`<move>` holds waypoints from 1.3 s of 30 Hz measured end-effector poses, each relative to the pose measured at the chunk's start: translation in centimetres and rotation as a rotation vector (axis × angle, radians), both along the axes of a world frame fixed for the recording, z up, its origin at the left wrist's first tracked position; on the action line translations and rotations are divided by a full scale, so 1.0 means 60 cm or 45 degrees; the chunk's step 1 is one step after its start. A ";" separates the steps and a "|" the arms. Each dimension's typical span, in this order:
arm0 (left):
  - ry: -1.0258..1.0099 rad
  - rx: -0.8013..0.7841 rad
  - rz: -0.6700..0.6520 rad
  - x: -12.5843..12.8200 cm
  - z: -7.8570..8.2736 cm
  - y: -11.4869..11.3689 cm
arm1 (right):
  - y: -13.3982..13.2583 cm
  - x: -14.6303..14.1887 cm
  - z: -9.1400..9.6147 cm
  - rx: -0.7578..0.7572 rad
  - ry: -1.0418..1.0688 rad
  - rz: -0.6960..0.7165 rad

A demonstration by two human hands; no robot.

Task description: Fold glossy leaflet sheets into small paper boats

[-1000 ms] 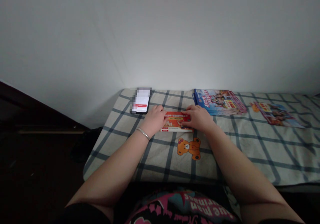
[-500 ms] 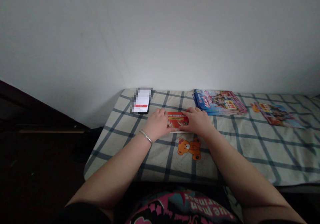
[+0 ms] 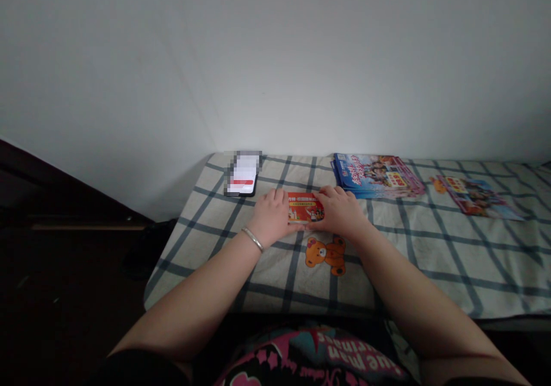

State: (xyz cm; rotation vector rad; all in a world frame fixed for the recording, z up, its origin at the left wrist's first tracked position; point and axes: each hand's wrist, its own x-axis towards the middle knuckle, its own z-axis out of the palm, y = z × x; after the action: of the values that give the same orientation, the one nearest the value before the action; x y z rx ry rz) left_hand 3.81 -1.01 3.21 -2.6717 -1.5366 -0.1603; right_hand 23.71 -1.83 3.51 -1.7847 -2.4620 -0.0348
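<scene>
A small red printed leaflet, with yellow and white lettering and little figures, lies flat on the checked cloth between my hands. My left hand grips its left end, with a silver bangle at the wrist. At the right end, my right hand has its fingers curled over the far corner and its thumb at the near edge. Both ends of the leaflet are covered by my fingers. A pale strip shows along its near edge; whether it is one folded piece or several layers I cannot tell.
A lit phone lies left of my hands by the wall. Beyond my right hand is a stack of blue and pink leaflets, and farther right a separate leaflet. An orange bear print marks the checked cloth.
My thumbs have shifted down to the leaflet's near edge, uncovering a little more of its red face. Both hands otherwise stay in place.
</scene>
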 end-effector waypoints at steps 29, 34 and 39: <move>-0.106 0.054 -0.200 -0.065 -0.052 0.003 | -0.007 0.065 -0.039 0.143 -0.052 0.039; -0.150 -0.028 -0.315 -0.093 -0.076 0.021 | -0.009 0.073 -0.041 0.128 -0.068 0.021; -0.181 -0.126 -0.392 -0.113 -0.084 0.034 | -0.009 0.076 -0.040 0.075 -0.068 0.011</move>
State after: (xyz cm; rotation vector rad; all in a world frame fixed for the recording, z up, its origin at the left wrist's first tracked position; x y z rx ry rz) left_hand -2.98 1.05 -1.82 -3.0217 -1.1815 -0.3001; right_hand 28.24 -2.37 1.11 -1.7720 -2.4773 -0.1552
